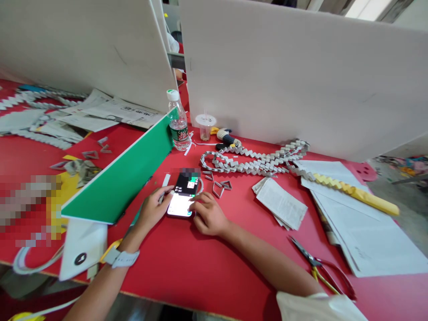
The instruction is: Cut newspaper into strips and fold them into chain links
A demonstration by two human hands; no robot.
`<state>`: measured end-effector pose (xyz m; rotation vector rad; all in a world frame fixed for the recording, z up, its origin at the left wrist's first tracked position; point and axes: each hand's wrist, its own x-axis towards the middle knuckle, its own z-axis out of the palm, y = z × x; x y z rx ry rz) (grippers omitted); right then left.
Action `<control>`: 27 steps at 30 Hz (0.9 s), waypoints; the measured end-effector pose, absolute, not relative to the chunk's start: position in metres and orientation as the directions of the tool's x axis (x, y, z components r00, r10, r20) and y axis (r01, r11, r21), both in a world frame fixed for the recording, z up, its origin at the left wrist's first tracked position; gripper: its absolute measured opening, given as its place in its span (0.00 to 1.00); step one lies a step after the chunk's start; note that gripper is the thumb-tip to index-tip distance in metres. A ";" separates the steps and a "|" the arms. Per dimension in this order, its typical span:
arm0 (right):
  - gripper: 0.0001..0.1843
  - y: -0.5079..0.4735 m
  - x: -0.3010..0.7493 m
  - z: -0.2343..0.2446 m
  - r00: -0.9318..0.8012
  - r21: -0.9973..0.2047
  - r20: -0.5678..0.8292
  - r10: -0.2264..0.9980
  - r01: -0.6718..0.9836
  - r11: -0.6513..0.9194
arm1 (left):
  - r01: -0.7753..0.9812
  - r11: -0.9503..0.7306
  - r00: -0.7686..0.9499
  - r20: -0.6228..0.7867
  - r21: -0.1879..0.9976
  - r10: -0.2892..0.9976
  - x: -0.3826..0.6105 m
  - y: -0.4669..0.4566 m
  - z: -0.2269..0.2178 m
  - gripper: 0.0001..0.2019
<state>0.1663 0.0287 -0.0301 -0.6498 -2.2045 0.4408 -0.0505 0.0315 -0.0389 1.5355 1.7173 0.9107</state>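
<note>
A lit smartphone lies on the red table in front of me, a keyboard showing on the lower part of its screen. My left hand grips the phone's left edge between thumb and fingers; a pale watch is on that wrist. Over the lower right of the screen, my right hand holds nothing, with its fingers bent and apart and a fingertip at the glass. Small folded paper pieces lie beyond the right hand. A long folded-paper chain is coiled farther back.
A green board stands at the left. Behind it are a water bottle and a lidded cup. To the right lie folded paper strips, red-handled pliers, a yellow roll and white sheets. White partitions rise behind.
</note>
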 end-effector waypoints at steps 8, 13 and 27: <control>0.13 0.027 0.166 -0.028 -0.529 -0.528 0.600 0.600 0.303 0.794 | 0.543 0.076 -0.098 -0.027 0.836 0.995 -0.052 0.032 -0.041 0.24; 0.19 0.028 0.166 -0.027 -0.519 -0.557 0.562 0.644 0.338 0.759 | 0.496 0.078 -0.084 -0.041 0.865 0.996 -0.052 0.030 -0.041 0.26; 0.21 0.030 0.165 -0.026 -0.591 -0.534 0.464 0.660 0.408 0.741 | 0.560 0.052 0.003 -0.064 0.827 0.998 -0.054 0.023 -0.034 0.30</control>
